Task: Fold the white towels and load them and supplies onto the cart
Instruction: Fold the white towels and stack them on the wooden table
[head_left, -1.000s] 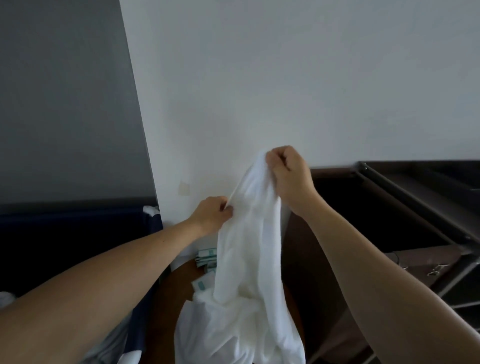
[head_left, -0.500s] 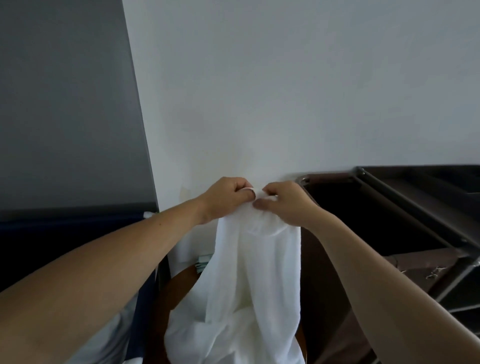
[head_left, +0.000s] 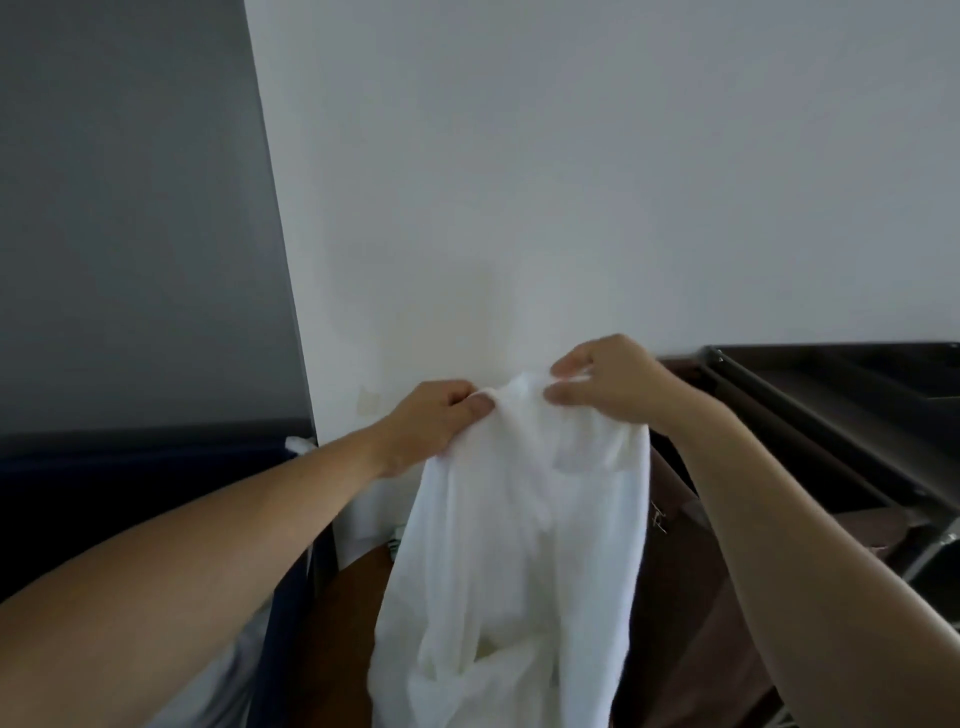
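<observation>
White towel (head_left: 519, 519) hangs before you, just left of the cart (head_left: 831, 395), its top edge pinched by your left hand (head_left: 431, 426) and your right hand (head_left: 608, 379) — they met a moment ago and now draw apart. Likely you're spreading the edge for the first fold.

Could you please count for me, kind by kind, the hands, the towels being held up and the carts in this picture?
Hands: 2, the left hand and the right hand, each pinching the top edge of the towel.
Towels held up: 1, the white towel.
Carts: 1, the dark cart on the right.
Total: 4.
</observation>
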